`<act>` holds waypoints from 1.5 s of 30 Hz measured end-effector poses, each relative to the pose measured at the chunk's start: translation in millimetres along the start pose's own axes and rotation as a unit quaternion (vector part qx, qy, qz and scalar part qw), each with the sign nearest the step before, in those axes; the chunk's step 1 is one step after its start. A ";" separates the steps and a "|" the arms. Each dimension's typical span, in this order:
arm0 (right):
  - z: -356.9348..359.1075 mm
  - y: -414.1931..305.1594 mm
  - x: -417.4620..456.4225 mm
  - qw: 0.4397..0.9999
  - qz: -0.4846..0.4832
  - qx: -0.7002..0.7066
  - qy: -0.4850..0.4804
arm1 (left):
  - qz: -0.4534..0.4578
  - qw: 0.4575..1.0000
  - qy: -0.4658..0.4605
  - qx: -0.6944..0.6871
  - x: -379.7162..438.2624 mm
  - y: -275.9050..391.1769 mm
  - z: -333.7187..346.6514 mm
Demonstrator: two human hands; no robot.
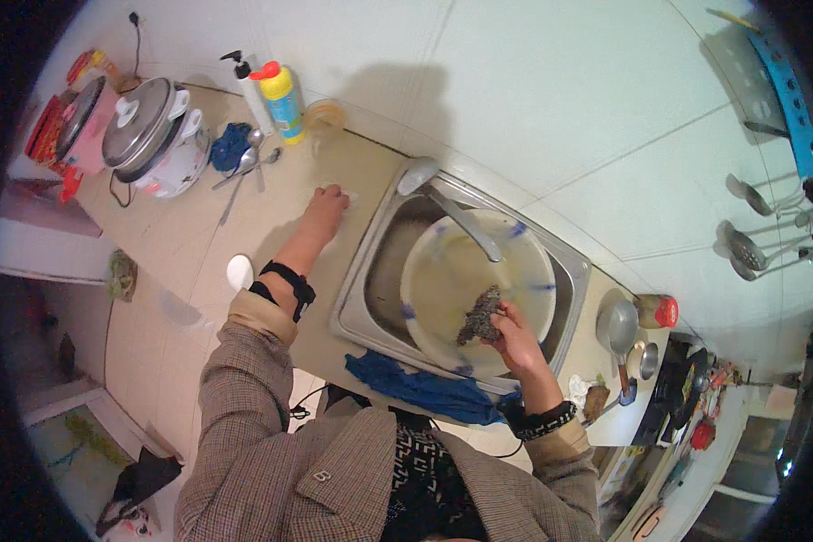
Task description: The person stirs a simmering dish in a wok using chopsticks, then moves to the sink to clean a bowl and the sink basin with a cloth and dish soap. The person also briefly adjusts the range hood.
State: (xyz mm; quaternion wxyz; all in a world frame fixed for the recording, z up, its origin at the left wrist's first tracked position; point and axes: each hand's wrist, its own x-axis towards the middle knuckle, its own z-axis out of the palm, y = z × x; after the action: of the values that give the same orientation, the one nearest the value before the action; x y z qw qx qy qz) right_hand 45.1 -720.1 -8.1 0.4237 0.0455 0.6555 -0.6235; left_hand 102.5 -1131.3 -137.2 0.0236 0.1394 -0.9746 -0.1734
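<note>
My right hand [513,337] holds a grey scouring pad of metal mesh [481,317] above a large round basin [412,274] with blue marks. The basin sits in a stainless steel sink [374,271] and holds cloudy liquid. Over the basin reaches the spout of a metal faucet [462,220]. My left hand [330,201] rests on the beige countertop left of the sink, its fingers curled; whether anything lies under them, I cannot tell. A blue cloth [420,389] lies along the sink's front edge.
At the left stand a rice cooker [169,159], a yellow and blue bottle [282,105] and a pump bottle [254,91], near spoons [247,160] and a dark blue cloth [230,146]. A ladle [618,328] and a red-lidded jar [657,311] are on the right. Utensils hang on the wall.
</note>
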 end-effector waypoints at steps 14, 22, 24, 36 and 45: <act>14.6 8.9 -7.4 0.996 -0.003 -0.002 -0.093 | -0.088 0.988 -0.105 -0.073 -85.1 -20.9 -12.1; 9.4 18.5 -9.3 0.994 0.001 0.013 -0.110 | -0.190 0.932 0.095 -0.293 -119.3 -73.4 -49.6; 11.3 21.3 -2.7 0.995 0.010 0.015 -0.101 | -0.263 0.906 0.138 -0.301 -133.7 -94.3 -83.4; 43.1 37.5 2.9 0.995 0.056 -0.084 -0.017 | -0.452 0.795 0.384 -0.127 -231.3 -235.6 -106.7; 63.8 24.0 -1.7 0.996 0.053 -0.074 -0.007 | -0.515 0.775 0.363 0.051 -264.1 -395.9 -89.6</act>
State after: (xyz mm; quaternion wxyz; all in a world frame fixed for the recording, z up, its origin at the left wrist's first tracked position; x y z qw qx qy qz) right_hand 92.1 -768.7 -17.0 0.4628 0.0447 0.6935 -0.5503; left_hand 468.9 -1443.8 -188.9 0.2757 0.6739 -0.6839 -0.0468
